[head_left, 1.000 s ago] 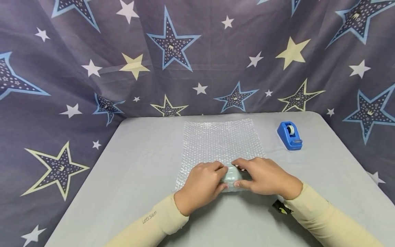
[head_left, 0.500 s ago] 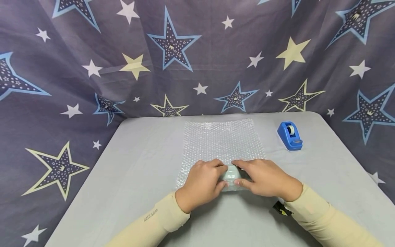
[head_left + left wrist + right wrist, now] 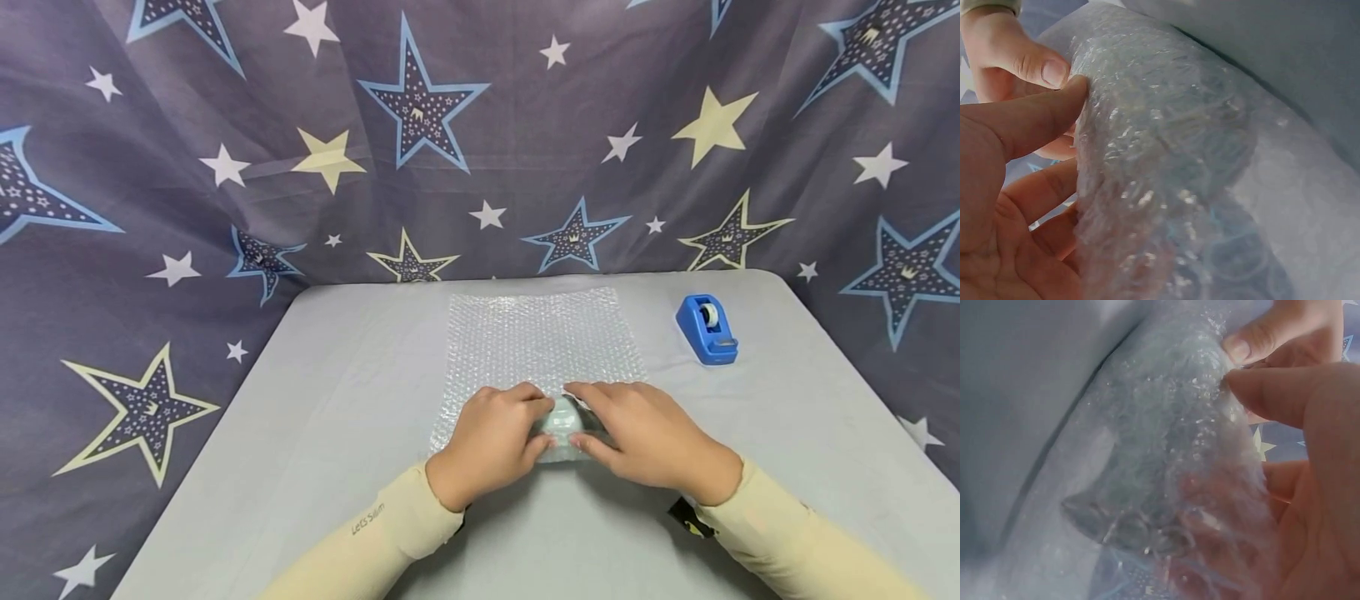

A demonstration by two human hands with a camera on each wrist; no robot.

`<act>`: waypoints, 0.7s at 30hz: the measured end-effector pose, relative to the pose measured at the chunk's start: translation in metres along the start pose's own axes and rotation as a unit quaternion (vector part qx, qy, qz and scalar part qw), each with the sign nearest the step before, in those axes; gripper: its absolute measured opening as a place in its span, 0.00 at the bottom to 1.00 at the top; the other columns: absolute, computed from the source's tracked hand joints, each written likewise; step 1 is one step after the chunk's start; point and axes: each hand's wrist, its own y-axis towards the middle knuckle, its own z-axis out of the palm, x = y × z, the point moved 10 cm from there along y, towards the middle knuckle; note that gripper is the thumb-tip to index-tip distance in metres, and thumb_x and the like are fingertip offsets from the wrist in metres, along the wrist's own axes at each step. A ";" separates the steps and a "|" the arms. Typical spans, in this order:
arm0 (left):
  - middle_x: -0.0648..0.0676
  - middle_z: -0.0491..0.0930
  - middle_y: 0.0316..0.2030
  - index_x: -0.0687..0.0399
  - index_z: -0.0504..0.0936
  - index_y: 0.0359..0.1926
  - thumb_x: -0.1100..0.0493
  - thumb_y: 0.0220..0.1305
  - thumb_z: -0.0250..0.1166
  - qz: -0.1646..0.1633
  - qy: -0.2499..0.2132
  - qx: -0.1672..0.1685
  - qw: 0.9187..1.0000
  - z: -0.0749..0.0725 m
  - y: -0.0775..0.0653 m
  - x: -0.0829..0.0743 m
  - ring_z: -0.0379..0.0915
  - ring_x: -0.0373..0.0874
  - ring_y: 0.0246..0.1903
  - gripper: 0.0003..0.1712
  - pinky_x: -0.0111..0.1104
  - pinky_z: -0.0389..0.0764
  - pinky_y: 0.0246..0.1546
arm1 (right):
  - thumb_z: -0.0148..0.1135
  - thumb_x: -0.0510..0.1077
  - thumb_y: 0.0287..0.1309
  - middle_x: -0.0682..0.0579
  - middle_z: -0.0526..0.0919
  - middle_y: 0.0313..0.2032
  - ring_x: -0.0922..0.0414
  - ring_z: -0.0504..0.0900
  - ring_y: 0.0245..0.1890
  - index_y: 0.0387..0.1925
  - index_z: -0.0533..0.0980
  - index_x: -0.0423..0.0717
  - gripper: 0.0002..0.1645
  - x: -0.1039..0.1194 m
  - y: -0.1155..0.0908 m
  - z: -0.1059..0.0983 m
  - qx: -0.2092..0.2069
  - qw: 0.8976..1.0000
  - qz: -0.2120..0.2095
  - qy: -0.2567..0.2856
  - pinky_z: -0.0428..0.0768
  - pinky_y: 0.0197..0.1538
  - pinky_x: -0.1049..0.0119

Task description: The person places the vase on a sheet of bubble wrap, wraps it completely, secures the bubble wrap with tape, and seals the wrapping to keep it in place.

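Note:
A bubble wrap sheet [image 3: 540, 333] lies on the table, its near end folded up over a pale green, rounded object [image 3: 562, 419]. My left hand [image 3: 491, 442] grips this bundle from the left, thumb on the near side and fingers over the top. From the right, my right hand [image 3: 645, 433] holds it the same way, the two thumbs close together. In the left wrist view the wrap [image 3: 1166, 125] blurs the object's outline. Through the wrap [image 3: 1166, 425] in the right wrist view, a pale green shape with a dark lower edge shows; its kind I cannot tell.
A blue tape dispenser [image 3: 707, 331] with a white roll stands at the back right of the grey-white table [image 3: 360, 358]. Behind the table hangs a dark curtain [image 3: 495, 133] printed with stars. A small black item [image 3: 690, 517] sits under the right cuff.
My right wrist and forearm have shifted slightly right and toward me. Both hands keep their hold on the wrapped bundle, which stays almost in place.

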 end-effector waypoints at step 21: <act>0.47 0.87 0.51 0.50 0.88 0.56 0.45 0.60 0.75 -0.031 -0.050 0.040 0.997 0.007 0.008 0.013 0.86 0.41 0.47 0.25 0.43 0.85 0.44 | 0.75 0.55 0.55 0.47 0.83 0.60 0.50 0.83 0.57 0.45 0.79 0.52 0.21 0.025 -0.022 -0.010 -0.063 0.996 -0.055 0.005 0.81 0.58 0.51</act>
